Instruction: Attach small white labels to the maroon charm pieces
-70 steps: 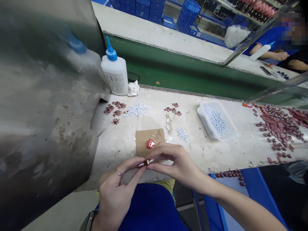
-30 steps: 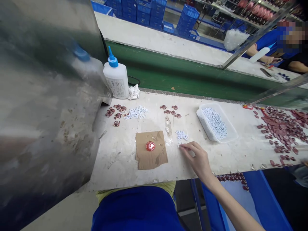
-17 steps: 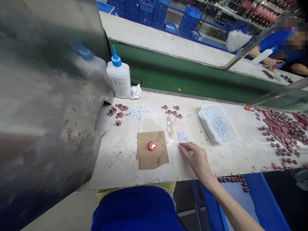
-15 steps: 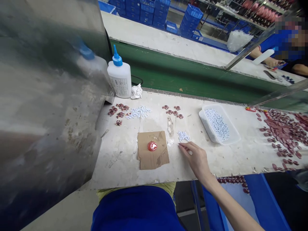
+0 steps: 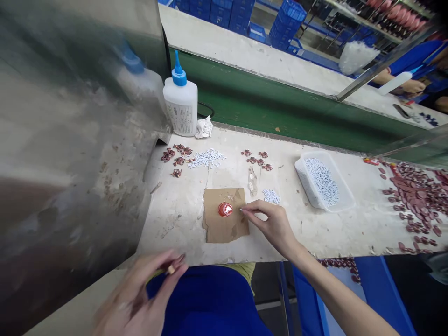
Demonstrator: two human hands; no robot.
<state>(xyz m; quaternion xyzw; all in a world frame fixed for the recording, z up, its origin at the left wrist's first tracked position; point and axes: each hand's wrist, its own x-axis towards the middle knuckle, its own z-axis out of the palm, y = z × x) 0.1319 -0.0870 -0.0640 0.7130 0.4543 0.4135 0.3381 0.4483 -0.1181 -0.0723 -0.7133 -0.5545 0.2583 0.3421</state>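
My right hand (image 5: pixel 271 223) pinches a tiny white piece between thumb and forefinger, above the right edge of a brown cardboard square (image 5: pixel 219 232). On the cardboard sits a round red blob (image 5: pixel 225 209) with a glossy, wet-looking surface. Low at the left, my left hand (image 5: pixel 143 291) is slightly blurred and grips a small dark brown-red figure (image 5: pixel 174 267) in its fingertips. A little heap of small white-and-blue pieces (image 5: pixel 271 196) lies just beyond my right hand. Similar pieces (image 5: pixel 207 158) are spread farther left, beside a cluster of brown-red figures (image 5: pixel 179 161).
A white bottle with a blue nozzle (image 5: pixel 181 107) stands at the back left, by crumpled tissue (image 5: pixel 204 127). A plastic tub (image 5: pixel 345 196) holds many white-and-blue pieces. Brown-red parts (image 5: pixel 416 191) cover the right side. A metal panel (image 5: pixel 80 140) rises at left. Another person works across the bench.
My right hand has moved left from beside the small heap to the cardboard's edge. My left hand has come into view at the lower left with a brown-red figure. The view has shifted slightly.
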